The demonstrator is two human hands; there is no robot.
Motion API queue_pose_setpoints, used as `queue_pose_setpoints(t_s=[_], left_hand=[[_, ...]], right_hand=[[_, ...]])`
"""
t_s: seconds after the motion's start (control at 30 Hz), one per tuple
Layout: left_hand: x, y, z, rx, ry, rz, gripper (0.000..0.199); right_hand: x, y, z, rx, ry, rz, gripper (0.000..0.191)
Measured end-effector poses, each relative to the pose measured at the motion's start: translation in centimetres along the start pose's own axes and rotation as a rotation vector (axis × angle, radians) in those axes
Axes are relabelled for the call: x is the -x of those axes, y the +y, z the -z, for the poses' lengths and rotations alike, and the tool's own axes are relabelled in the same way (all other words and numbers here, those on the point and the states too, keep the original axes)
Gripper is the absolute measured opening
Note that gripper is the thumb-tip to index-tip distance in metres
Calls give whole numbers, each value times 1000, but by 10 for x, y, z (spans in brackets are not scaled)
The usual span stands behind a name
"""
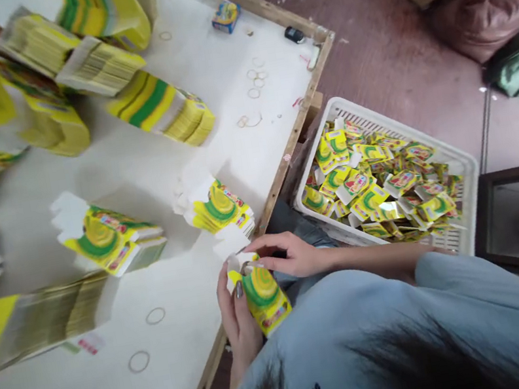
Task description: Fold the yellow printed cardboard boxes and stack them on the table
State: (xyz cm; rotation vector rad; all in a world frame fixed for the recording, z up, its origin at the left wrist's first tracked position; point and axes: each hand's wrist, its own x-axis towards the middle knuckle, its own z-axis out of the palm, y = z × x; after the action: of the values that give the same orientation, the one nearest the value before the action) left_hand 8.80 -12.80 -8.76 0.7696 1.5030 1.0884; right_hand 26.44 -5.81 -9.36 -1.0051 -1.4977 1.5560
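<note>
A small yellow and green carton [263,293] with a swirl print is held over the table's wooden edge, close to my body. Its white top flaps stand up. My left hand [240,314] wraps its side, thumb on the printed face. At the open end, the fingers of my right hand [286,253] pinch near the flaps. Just beyond lies a small stack of flat cartons [222,210], white flaps toward the left. Farther left on the table rests another stack of flattened cartons [110,236].
Bundles of flat cartons [160,108] crowd the far left of the white table [171,382]. Rubber bands [155,315] are scattered about, with a small blue box [226,17] near the back edge. At the right, a white plastic basket [471,192] holds many folded cartons.
</note>
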Motion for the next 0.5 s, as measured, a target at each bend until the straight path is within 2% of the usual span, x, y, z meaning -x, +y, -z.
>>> queue_pose_setpoints(t_s=[0.07,0.1,0.23,0.27,0.33,0.4,0.5], left_hand=[[3,4,1,28,-37,88,48],[3,5,2,24,-44,87,45],[-2,1,4,-32,-4,-73,40],[-3,-1,3,-20,6,-90,42],[-4,-3,1,33,19,-92,60],[-3,-3,0,51,0,-105,77],[-1,2,1,-1,-93,-163,77]], right_hand=[[-1,-1,3,25,-36,9,41],[-1,-1,3,54,-37,31,42],[1,5,-4,147,57,141,39],[2,7,-5,164,87,164,38],[7,9,-5,199,103,209,39],[13,10,-1,230,45,273,38],[19,5,7,229,-80,354,41]])
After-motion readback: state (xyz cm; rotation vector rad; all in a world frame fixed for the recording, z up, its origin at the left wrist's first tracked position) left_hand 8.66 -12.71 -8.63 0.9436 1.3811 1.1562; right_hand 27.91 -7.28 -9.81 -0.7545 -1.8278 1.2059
